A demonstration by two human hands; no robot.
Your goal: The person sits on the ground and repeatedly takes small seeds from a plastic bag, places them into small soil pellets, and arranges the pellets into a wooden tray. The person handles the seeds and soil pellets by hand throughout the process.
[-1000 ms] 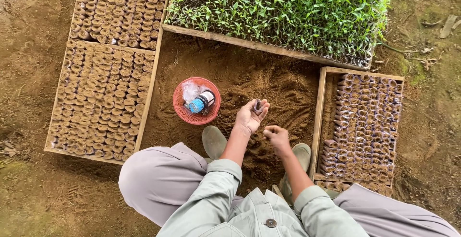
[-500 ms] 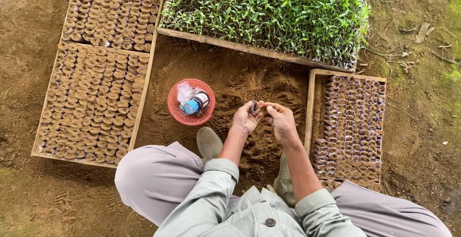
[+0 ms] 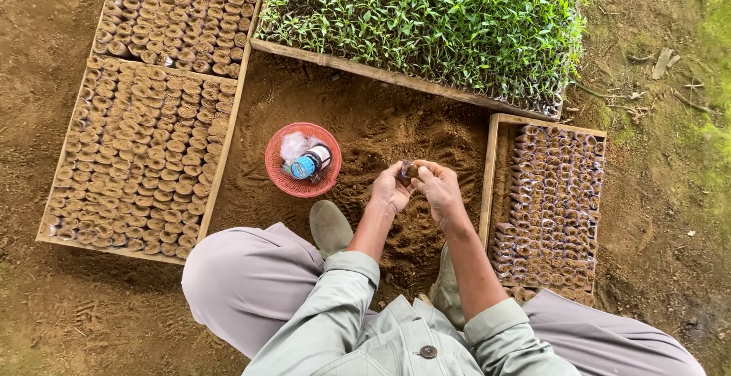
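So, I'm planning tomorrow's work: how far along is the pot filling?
Done: the two left crates are packed with soil-filled pots. In hand: left hand and right hand hold one small pot. Left: the right crate has an unfilled strip along its near-left side.

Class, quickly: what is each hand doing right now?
Left hand: closed on the small soil-filled plastic seedling pot.
Right hand: fingers pinching the same pot.

hands [image 3: 417, 187] pinching small soil-filled pot [image 3: 409, 170]
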